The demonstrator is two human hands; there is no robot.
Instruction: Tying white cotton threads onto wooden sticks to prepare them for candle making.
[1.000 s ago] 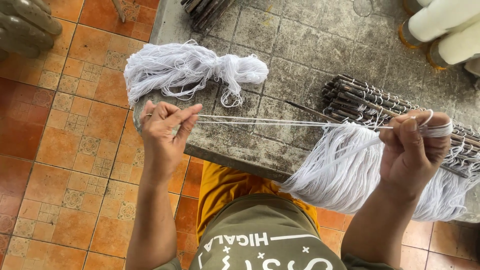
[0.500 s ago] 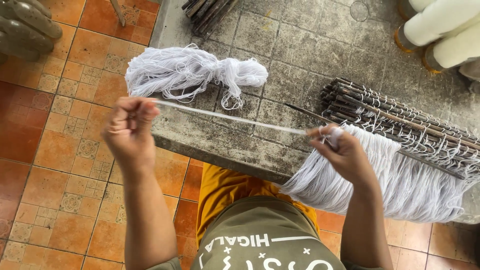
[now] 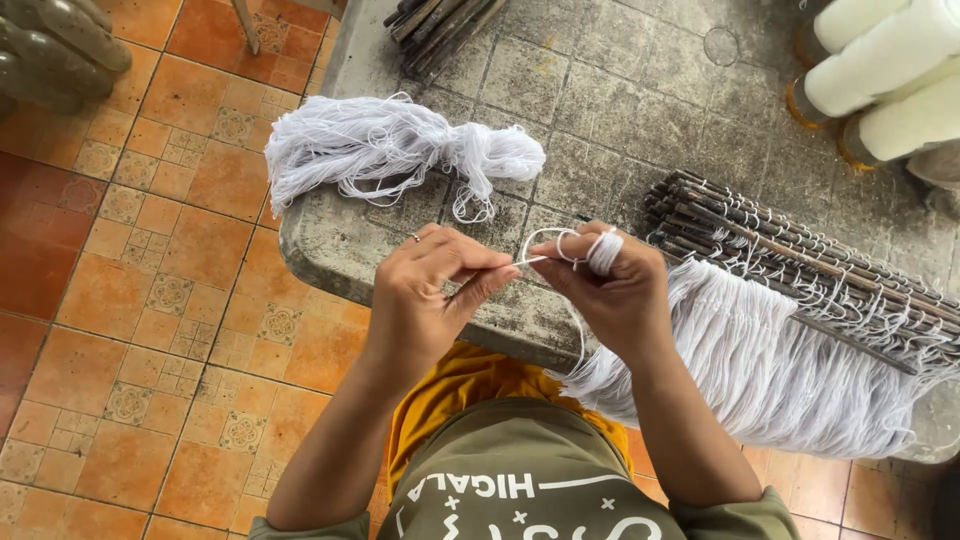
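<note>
table (image 3: 640,90), grey stone, upper centre | fringe (image 3: 770,370) hanging off rods (image 3: 800,250), right | yarn bundle (image 3: 390,150), upper left of centre | left hand (image 3: 425,290) pinched shut on thread (image 3: 548,250), centre | right hand (image 3: 610,285) closed, thread looped round its fingers (image 3: 603,250), touching left hand

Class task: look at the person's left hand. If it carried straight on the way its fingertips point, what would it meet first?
The left hand points toward the right hand, so it would probably meet those fingers and the white string looped on them first.

two hands (image 3: 425,290), one loose thread bundle (image 3: 390,150)
</note>
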